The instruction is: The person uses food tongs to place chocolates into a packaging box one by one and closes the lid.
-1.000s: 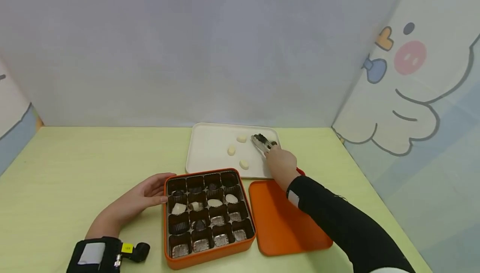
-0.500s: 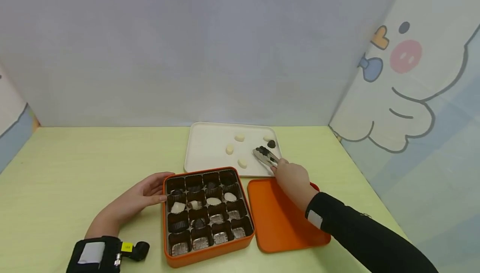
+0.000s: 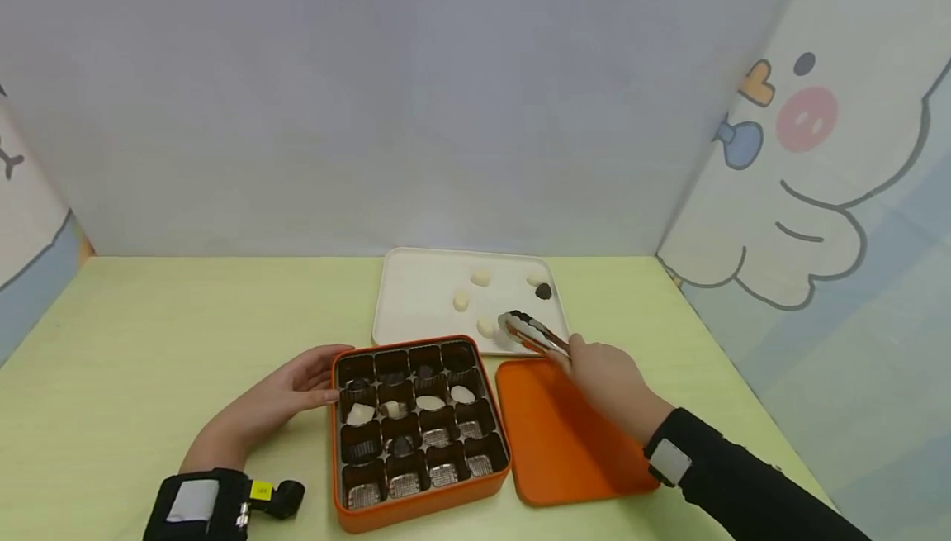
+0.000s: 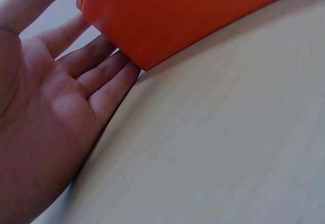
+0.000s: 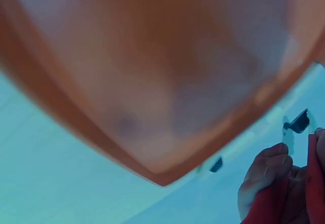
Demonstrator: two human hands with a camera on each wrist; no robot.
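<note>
In the head view my left hand (image 3: 286, 388) rests against the left side of the orange box (image 3: 427, 500), its thumb on the wall. The left wrist view has fairly straight fingers (image 4: 109, 76) touching the box's lower corner. Inside lies a dark brown divided insert, with white and dark chocolates in some compartments. My right hand (image 3: 612, 384) grips metal tongs (image 3: 538, 334) by red handles (image 5: 313, 176), over the white tray's near right corner. A dark piece (image 5: 299, 122), apparently a chocolate, sits between the tong tips.
The white tray (image 3: 412, 293) bears several white pieces and a dark chocolate (image 3: 544, 291). Right of the box lies a flat orange lid (image 3: 565, 442), its edge blurred across the right wrist view. A pale wall (image 3: 371, 111) rises behind the table.
My right hand and the tongs have drawn back toward me and rightward from the tray's far right part, exposing a dark chocolate there. The left hand keeps its place at the box.
</note>
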